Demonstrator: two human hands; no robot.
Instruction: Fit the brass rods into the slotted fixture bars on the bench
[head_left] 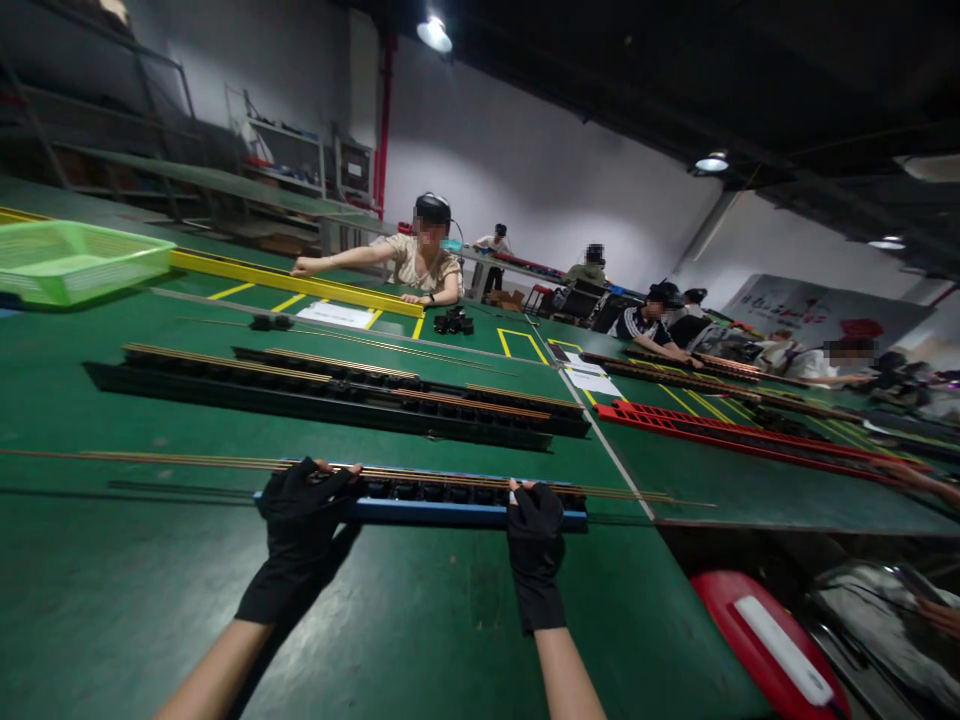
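A blue channel-shaped rail (435, 512) lies across the green table in front of me, with black blocks seated along its inside. Thin copper-coloured rods (442, 478) run lengthwise over the blocks and stick out well past both rail ends. My left hand (304, 510), in a black fingerless glove, closes its fingers on the rods near the rail's left end. Gloved the same way, my right hand (536, 525) pinches at the rods toward the right end, its thumb by the rail's near wall. Both palms hide parts of the rail.
Beyond lie black rails (322, 395) with similar rods. A green basket (82, 262) stands far left, beside a yellow rail (300, 284) handled by a person (424, 255) opposite. Red rails (720, 435) lie right; a red stool (772, 640) stands by the table edge.
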